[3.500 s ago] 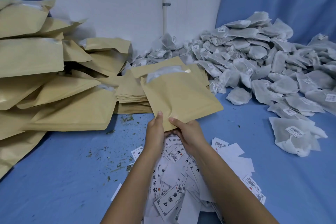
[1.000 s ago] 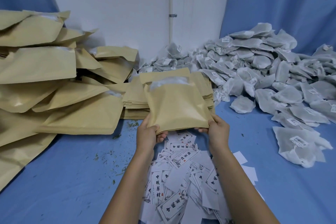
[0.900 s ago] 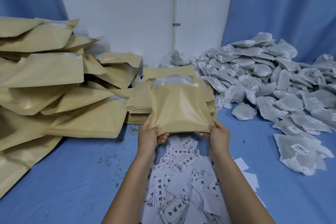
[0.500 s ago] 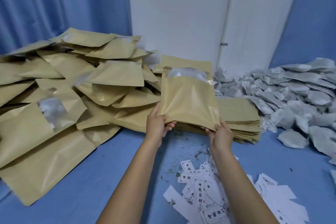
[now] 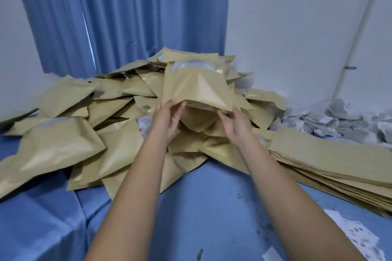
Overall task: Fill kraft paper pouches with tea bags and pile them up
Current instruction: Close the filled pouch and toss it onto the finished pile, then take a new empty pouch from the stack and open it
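Holding a filled kraft pouch [image 5: 195, 89] up over the heap, both hands are on its bottom edge. The left hand [image 5: 167, 118] pinches the lower left corner, and the right hand [image 5: 235, 125] grips the lower right corner from beneath. The pouch stands upright and bulging, pale contents showing at its open top, just above the pile of filled pouches [image 5: 63, 144] sprawled across the blue surface [image 5: 212, 207] in front of the blue curtain [image 5: 127, 17]. Off to the right, a flat stack of empty pouches [image 5: 331, 161] lies on the surface, with loose tea bags [image 5: 339, 123] heaped behind it by the white wall. Printed paper labels [image 5: 360, 237] lie near the right corner.
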